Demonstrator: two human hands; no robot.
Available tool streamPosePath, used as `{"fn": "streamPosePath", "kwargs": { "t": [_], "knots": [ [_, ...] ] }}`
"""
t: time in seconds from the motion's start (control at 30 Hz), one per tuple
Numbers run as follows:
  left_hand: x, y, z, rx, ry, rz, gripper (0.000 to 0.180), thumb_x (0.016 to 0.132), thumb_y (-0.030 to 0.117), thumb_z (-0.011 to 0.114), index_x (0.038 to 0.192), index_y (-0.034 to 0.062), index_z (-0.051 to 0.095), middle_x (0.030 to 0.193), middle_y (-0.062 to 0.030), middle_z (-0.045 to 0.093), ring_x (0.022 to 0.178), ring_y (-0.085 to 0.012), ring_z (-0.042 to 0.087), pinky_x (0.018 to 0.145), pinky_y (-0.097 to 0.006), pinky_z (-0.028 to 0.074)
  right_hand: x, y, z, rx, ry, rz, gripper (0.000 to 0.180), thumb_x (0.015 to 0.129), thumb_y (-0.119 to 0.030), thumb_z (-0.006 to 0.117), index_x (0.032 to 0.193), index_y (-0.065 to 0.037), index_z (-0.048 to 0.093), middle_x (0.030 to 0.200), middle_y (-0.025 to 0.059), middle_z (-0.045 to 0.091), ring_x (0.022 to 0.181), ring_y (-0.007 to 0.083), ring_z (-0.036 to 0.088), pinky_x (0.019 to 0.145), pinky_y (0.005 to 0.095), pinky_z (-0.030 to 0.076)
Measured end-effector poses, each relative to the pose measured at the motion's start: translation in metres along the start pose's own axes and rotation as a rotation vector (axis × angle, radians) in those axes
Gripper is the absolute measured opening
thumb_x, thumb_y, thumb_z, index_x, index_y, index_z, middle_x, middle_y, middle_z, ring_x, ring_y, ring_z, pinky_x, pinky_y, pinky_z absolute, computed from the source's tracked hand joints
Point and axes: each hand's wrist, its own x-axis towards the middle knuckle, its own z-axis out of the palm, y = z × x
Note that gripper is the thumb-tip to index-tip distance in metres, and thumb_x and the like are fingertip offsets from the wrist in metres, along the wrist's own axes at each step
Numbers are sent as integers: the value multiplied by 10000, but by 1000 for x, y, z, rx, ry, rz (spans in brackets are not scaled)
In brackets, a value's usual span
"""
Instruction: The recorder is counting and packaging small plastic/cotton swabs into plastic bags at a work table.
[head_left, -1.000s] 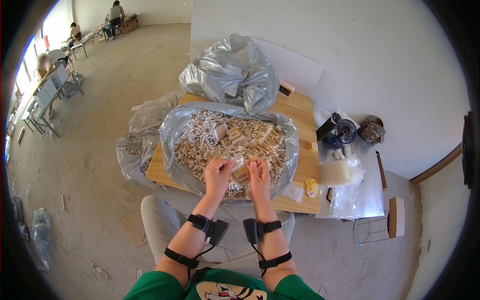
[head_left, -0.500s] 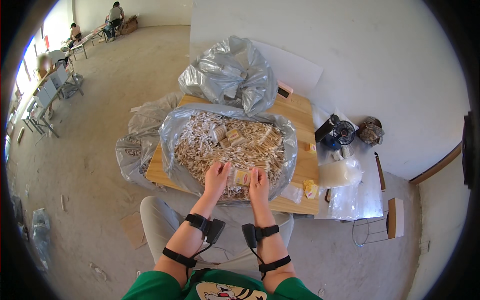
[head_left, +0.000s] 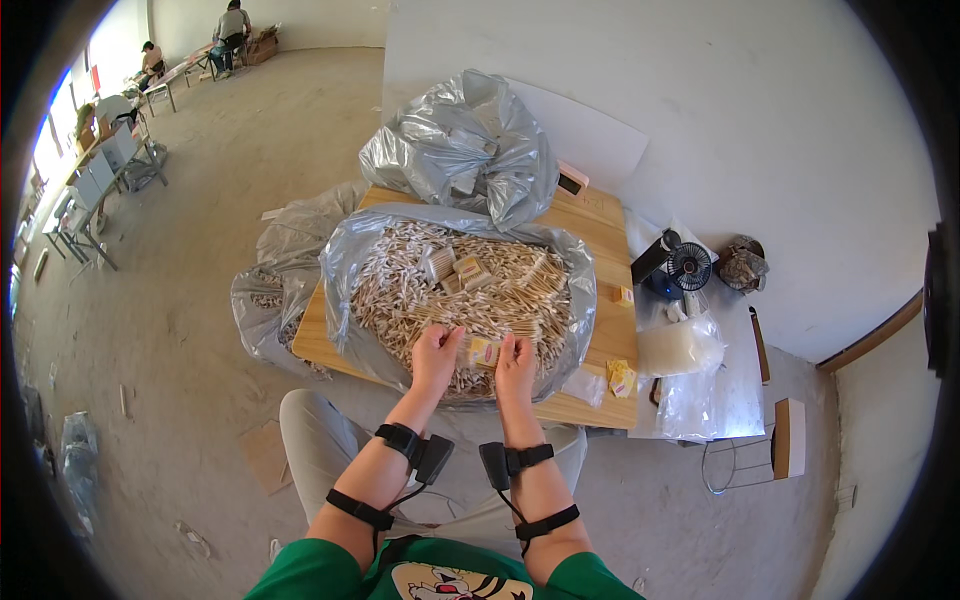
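The clear packet (head_left: pixel 481 355) lies between the two hands, in front of the person, over the near part of a heap of cotton swabs (head_left: pixel 400 290) that fills an open grey bag (head_left: pixel 343 275) on the wooden surface (head_left: pixel 612 250). Its yellow label (head_left: pixel 486 351) faces up, and the packet runs crosswise from hand to hand. The fingers of the left hand (head_left: pixel 435 356) are drawn in narrow and appear to pinch the packet's left end; those of the right hand (head_left: pixel 514 366) are also close together, at the right end beside the label. How hard either side presses cannot be told at this size, nor whether the left end is open or sealed. To handle it well, a light pinch at the extreme ends seems best, since the wrapping looks thin and could tear or crease if tugged unevenly. Keeping both ends level should stop the contents from sliding to one side, and leaving the label uncovered lets the person check that it sits straight. Working low over the heap is sensible, because any swab that slips out would drop back among the others. The packed bundles (head_left: pixel 471 272) resting farther up the heap are well apart from the fingers, so the wrists have room to turn without knocking them.
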Motion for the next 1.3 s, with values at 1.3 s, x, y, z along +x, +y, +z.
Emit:
{"fn": "streamPosePath", "kwargs": {
  "t": [1.3],
  "knots": [
    [4, -13, -52, -273, 191, -180, 285, 900, 223, 595, 711, 20, 530, 560, 33, 405, 509, -44, 349, 450, -236, 290, -9, 0, -2, -406, -96, -176, 211, 736, -163, 720, 785, -51, 548, 736, 104, 562, 705, 297, 562, 619, 395, 448]
  ]
}}
